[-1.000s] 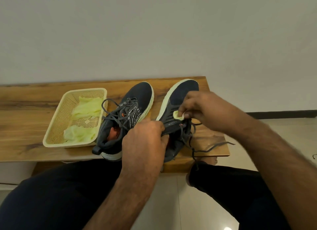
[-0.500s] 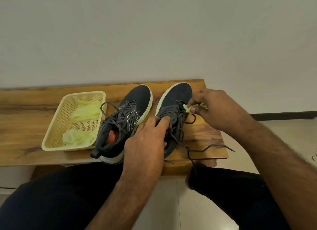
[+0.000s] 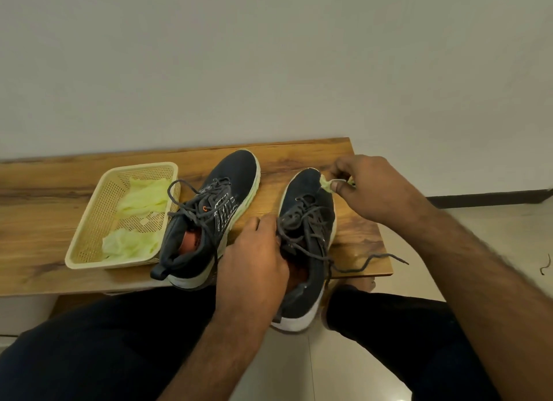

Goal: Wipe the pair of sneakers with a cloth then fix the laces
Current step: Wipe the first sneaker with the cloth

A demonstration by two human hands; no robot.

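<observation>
Two dark grey sneakers with pale soles stand on a wooden bench (image 3: pixel 45 221). The left sneaker (image 3: pixel 215 209) lies beside a basket, laces loose. The right sneaker (image 3: pixel 308 221) has its heel hanging over the bench's front edge, and one loose lace end (image 3: pixel 386 258) trails to the right. My left hand (image 3: pixel 254 260) grips the right sneaker at its opening, by the tongue. My right hand (image 3: pixel 368 188) pinches a small pale green cloth (image 3: pixel 326 185) against the right sneaker's toe.
A cream plastic basket (image 3: pixel 89 230) holding more pale green cloths (image 3: pixel 140 212) sits at the left of the bench. The wall rises right behind the bench. My dark-trousered knees are below the bench's front edge, over a tiled floor (image 3: pixel 299 370).
The right sneaker has slid toward me, heel now past the bench edge. My right hand moved the cloth from the lace area up to the toe. My left hand stayed on the shoe's opening.
</observation>
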